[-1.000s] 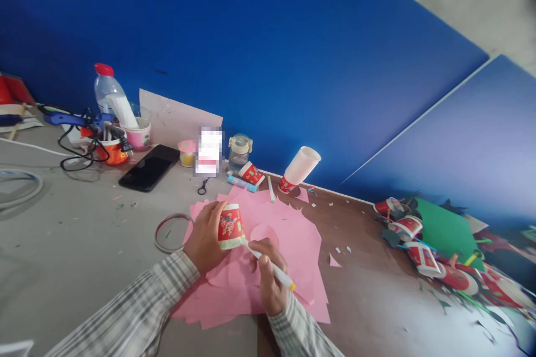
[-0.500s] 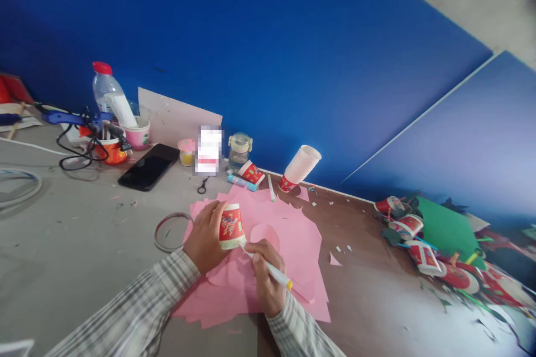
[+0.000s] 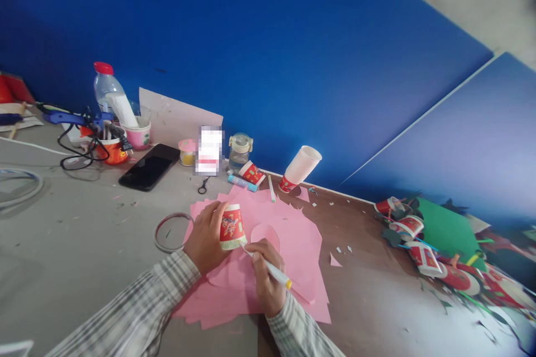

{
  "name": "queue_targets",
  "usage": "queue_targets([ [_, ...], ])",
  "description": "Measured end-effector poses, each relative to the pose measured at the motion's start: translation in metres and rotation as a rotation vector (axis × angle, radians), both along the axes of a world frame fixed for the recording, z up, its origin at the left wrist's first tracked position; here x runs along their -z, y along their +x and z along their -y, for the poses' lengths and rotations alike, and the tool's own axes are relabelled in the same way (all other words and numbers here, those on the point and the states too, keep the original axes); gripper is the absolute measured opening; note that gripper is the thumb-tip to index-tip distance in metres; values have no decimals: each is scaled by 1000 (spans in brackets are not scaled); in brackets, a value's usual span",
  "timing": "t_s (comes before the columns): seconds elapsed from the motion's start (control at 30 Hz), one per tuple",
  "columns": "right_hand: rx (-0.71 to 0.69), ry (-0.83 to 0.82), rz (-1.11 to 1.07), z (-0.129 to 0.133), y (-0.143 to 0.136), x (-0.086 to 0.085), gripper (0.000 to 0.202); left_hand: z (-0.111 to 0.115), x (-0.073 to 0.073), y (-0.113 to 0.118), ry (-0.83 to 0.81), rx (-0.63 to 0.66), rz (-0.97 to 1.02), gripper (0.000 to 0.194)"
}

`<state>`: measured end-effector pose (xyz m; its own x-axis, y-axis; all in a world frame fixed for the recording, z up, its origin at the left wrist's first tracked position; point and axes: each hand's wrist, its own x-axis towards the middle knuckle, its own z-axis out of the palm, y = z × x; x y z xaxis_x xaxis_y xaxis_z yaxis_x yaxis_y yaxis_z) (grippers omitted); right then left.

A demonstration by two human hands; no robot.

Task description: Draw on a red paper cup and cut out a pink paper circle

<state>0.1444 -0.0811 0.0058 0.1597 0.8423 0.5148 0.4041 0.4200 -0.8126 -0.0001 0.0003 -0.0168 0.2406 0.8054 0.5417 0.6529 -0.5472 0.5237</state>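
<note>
A red patterned paper cup (image 3: 232, 227) stands upside down on pink paper sheets (image 3: 293, 234). My left hand (image 3: 207, 237) wraps round its left side and holds it. In my right hand (image 3: 269, 273) is a white marker pen (image 3: 276, 274) with a yellow end, pinched in the fingers. Its tip meets the paper at the cup's lower right rim; whether it touches the paper or the rim I cannot tell. A rounded pink cut-out (image 3: 265, 236) lies right behind my right hand.
A tape ring (image 3: 173, 231) lies left of the paper, a black phone (image 3: 149, 167) further back. Behind are scissors (image 3: 203, 185), a glue stick (image 3: 243, 182), a glass jar (image 3: 240, 152) and stacked paper cups (image 3: 300, 167). Cup crafts and a green sheet (image 3: 448, 228) crowd the right.
Both hands hold nearly the same pose. The cup looks very slightly shifted, and the pen tip stays by its lower rim.
</note>
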Motion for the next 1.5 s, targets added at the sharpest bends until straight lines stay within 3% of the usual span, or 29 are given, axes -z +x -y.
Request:
queue_targets([
  [1.5,-51,-17,30,-2,4,-2,22,0,2,-1,4,17,-19,87],
])
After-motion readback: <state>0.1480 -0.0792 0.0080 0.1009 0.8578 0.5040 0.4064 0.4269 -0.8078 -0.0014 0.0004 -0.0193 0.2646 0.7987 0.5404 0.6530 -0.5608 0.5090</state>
